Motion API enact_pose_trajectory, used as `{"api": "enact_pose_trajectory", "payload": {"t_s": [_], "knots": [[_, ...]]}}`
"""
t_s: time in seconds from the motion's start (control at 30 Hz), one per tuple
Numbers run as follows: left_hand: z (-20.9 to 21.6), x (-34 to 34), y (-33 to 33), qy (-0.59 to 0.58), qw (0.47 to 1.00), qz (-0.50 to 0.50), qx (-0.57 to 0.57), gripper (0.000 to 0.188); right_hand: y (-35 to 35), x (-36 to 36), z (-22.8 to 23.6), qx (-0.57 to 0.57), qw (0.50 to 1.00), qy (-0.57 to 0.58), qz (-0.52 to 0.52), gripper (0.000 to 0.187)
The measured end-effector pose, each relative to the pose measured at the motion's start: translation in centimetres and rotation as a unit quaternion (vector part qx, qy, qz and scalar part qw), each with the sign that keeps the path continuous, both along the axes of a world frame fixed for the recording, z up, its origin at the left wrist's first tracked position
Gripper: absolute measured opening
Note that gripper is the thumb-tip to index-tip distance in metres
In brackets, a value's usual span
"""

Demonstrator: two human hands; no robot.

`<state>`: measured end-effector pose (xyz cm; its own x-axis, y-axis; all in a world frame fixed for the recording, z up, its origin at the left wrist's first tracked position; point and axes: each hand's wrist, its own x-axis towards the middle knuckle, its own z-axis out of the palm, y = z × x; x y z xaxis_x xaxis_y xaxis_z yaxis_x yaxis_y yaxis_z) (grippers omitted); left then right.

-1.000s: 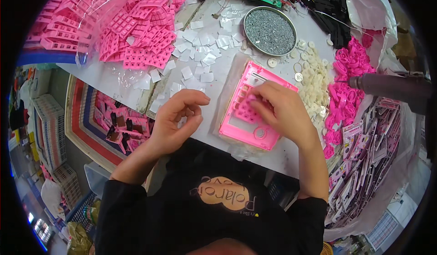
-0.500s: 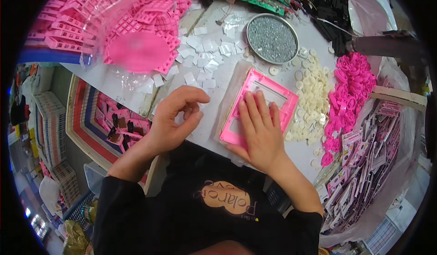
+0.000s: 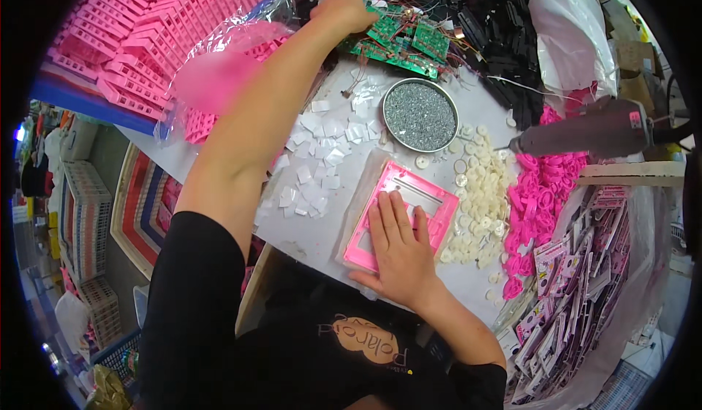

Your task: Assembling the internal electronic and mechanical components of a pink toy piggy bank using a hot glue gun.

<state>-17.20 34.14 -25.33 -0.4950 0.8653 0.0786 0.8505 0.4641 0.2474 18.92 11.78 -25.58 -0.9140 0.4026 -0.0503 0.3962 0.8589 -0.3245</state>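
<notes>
My right hand [image 3: 401,253] lies flat on a pink plastic frame [image 3: 444,207], fingers stretched out over its window. The frame rests on a block [image 3: 349,240] that looks wrapped in clear film. My left hand [image 3: 344,11] reaches to the far side of the table, at the left edge of a heap of green circuit boards [image 3: 398,35] with thin wires. Its fingertips are hidden, so whether they grip a board cannot be seen. Close beyond the frame stands a round tin [image 3: 420,115] full of small metal screws.
White paper pieces [image 3: 314,154] lie scattered left of the frame. Cream discs [image 3: 479,212] and pink plastic loops [image 3: 545,183] are heaped to its right, under a power screwdriver [image 3: 585,132]. Black parts [image 3: 486,37], stacked pink housings [image 3: 139,37] and a bag of printed cards [image 3: 578,286] surround the table.
My left hand has gone from beside the frame to the circuit boards at the back. My right hand stays on the frame. The whole view has shifted, and the screwdriver shows more fully.
</notes>
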Motion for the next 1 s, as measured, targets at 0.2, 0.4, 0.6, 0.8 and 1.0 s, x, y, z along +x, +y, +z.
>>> {"api": "enact_pose_trajectory", "payload": {"t_s": [0.2, 0.4, 0.6, 0.8, 1.0], "knots": [[1.8, 0.4, -0.2, -0.072, 0.858, -0.066, 0.504, 0.023, 0.3, 0.2, 0.1, 0.015, 1.0, 0.025, 0.006, 0.099], [5.3, 0.9, -7.3, -0.311, 0.71, -0.048, 0.63, 0.018, 1.9, 0.6, 2.7, -0.011, 0.98, 0.194, 0.037, 0.075], [7.5, 10.8, -18.9, -0.064, 0.794, -0.279, 0.536, 0.023, 6.4, -3.9, 6.4, -0.669, 0.599, 0.439, -0.043, 0.044], [6.1, 14.6, -27.7, -0.187, 0.794, -0.344, 0.464, 0.038, 5.0, -4.7, 7.8, -0.588, 0.644, 0.467, -0.149, 0.024], [4.9, 15.5, -31.1, -0.69, 0.676, -0.192, 0.172, 0.044, 4.0, -3.9, 7.9, -0.47, 0.799, 0.363, -0.089, 0.017]]}}
